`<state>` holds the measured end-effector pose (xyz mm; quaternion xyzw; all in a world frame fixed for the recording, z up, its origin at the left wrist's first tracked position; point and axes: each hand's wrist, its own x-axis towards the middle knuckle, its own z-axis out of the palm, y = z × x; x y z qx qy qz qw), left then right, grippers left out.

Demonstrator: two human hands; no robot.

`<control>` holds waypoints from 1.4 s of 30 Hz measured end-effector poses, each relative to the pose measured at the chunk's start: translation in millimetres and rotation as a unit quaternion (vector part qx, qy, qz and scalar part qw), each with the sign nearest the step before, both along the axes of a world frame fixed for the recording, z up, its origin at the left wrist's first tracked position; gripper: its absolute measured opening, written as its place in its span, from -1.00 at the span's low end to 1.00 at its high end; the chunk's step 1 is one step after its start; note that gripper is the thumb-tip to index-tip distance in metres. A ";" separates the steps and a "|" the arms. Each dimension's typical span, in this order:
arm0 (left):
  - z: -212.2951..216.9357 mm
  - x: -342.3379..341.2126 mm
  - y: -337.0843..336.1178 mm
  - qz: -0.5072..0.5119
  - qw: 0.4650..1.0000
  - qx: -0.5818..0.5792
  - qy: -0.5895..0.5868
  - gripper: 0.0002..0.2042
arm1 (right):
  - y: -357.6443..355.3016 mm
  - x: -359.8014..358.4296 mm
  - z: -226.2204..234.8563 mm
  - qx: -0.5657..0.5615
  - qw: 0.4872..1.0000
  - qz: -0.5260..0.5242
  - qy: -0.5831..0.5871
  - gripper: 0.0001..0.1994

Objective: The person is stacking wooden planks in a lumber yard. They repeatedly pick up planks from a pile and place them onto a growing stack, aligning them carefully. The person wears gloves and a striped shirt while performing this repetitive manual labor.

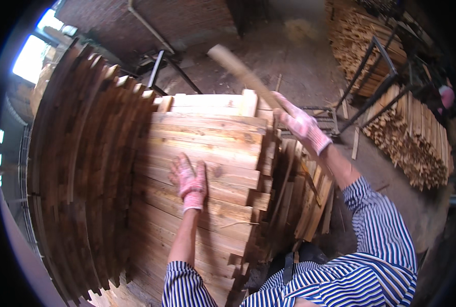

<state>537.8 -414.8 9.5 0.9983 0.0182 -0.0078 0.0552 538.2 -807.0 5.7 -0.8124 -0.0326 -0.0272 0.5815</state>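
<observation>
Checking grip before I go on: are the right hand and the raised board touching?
Touching: the head view shows the gloved right hand gripping the near end of the raised board.

Wall (pixel 197 20): here we see reddish brick, top left!
Floor (pixel 310 77): dim, dusty brown, we notice.
Windows (pixel 29 59): blazing white at our left edge!

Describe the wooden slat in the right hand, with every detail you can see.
The wooden slat is narrow, straight and light brown, paler at its far end, and blurred, so its grain cannot be read. The gloved right hand grips its near end. It slants toward the upper left of the picture, its far end seen against the floor. Whether it touches the stacked boards is unclear.
</observation>
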 end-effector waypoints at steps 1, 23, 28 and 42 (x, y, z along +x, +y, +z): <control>-2.0 -3.6 7.0 0.010 1.000 0.002 -0.008 -0.17 | 28.2 24.1 51.1 -0.204 0.979 0.016 0.010 -0.26; -1.9 -3.7 -8.5 -0.023 0.997 -0.047 -0.057 -0.22 | 50.4 124.3 24.3 -0.229 0.924 -0.077 -0.298 -0.53; -8.0 1.0 7.9 -0.010 0.999 -0.024 -0.029 -0.21 | 5.9 -58.5 -137.0 -0.166 0.892 -0.321 0.274 -0.45; -9.4 9.5 5.4 -0.051 0.996 -0.033 -0.072 -0.29 | 55.2 -178.6 -266.4 -0.104 0.901 -0.231 0.351 -0.44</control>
